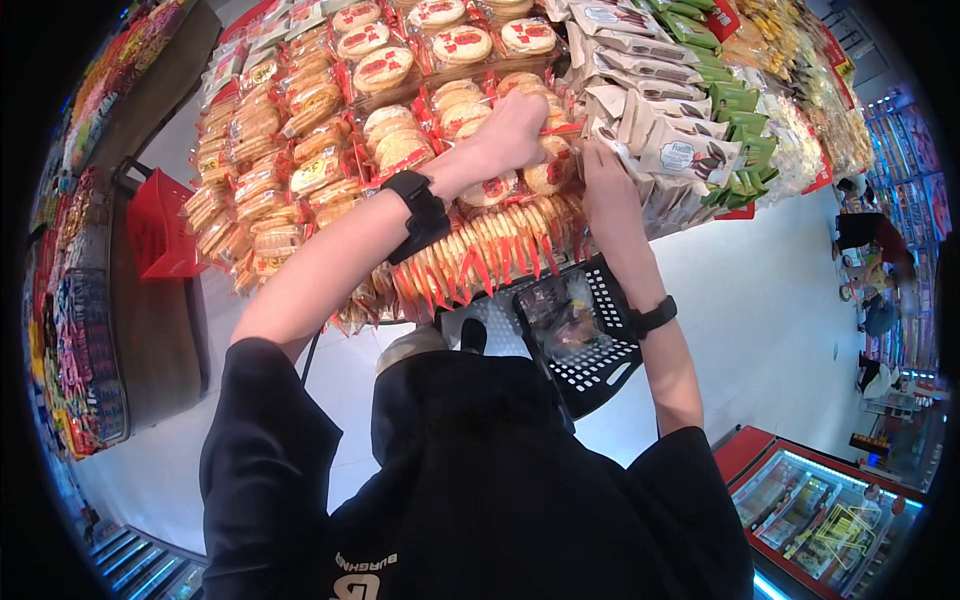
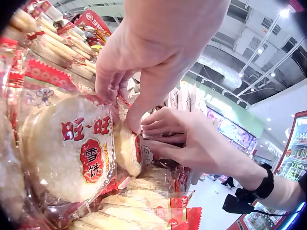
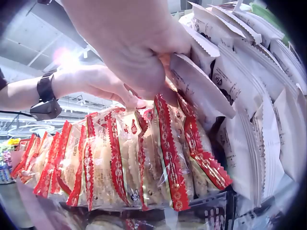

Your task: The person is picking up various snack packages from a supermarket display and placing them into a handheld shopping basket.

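Note:
My left hand (image 1: 510, 130) reaches over the wrapped rice crackers, and in the left wrist view its thumb and curled fingers pinch the top of a small cracker packet (image 2: 129, 149). Close on its right, my right hand (image 1: 610, 195) is at the border between the crackers and the pale packets (image 1: 685, 155). A pale packet (image 3: 199, 88) touches the right hand in the right wrist view; its fingertips are hidden among the wrappers, so its hold cannot be told. Red-edged cracker packets (image 3: 165, 153) stand upright in a row below both hands.
A black basket (image 1: 590, 375) holding bagged goods is below the display's front edge. On the left hangs a red basket (image 1: 165, 225) beside a shelf. Green packets (image 1: 735, 100) lie beyond the pale ones. A red-framed freezer (image 1: 815, 500) stands at the lower right.

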The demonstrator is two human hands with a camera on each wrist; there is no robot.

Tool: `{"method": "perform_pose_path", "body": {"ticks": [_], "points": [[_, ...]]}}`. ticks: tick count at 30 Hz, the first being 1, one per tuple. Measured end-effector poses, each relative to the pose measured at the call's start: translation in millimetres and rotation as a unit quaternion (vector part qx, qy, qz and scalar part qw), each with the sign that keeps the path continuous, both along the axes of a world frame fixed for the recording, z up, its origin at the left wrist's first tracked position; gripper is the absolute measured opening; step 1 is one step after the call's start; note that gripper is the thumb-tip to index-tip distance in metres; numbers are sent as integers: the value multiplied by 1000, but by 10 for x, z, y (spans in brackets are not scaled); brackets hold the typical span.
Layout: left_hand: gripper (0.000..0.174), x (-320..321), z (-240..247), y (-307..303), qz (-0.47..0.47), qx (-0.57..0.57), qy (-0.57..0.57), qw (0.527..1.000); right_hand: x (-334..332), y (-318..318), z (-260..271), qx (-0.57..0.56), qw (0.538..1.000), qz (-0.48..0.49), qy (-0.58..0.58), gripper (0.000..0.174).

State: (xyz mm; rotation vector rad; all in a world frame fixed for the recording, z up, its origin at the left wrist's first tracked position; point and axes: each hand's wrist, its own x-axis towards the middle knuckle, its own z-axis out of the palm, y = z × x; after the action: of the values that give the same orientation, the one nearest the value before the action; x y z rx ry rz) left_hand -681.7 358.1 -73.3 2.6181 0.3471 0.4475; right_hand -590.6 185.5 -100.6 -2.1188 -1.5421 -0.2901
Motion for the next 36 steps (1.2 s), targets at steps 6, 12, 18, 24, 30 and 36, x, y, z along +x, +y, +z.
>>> {"method": "perform_pose_path", "body": {"ticks": [6, 12, 18, 24, 30, 36], "points": [[35, 156, -233, -43, -15, 79, -86, 993, 65, -4, 22, -36, 999, 17, -8, 54], [36, 57, -77, -95, -4, 82, 15, 997, 74, 23, 21, -10, 999, 37, -29, 45], [55, -227, 48, -177, -50, 129, -51, 989, 102, 13, 35, -48, 998, 48, 4, 36], [42, -304, 75, -150, -76, 94, 4, 993, 119, 32, 8, -37, 998, 48, -3, 35], [34, -356, 80, 11, -99, 233, 7, 967, 78, 15, 25, -18, 999, 40, -22, 37], [29, -368, -71, -105, -108, 199, 26, 974, 70, 40, 22, -49, 999, 6, 0, 38]]}}
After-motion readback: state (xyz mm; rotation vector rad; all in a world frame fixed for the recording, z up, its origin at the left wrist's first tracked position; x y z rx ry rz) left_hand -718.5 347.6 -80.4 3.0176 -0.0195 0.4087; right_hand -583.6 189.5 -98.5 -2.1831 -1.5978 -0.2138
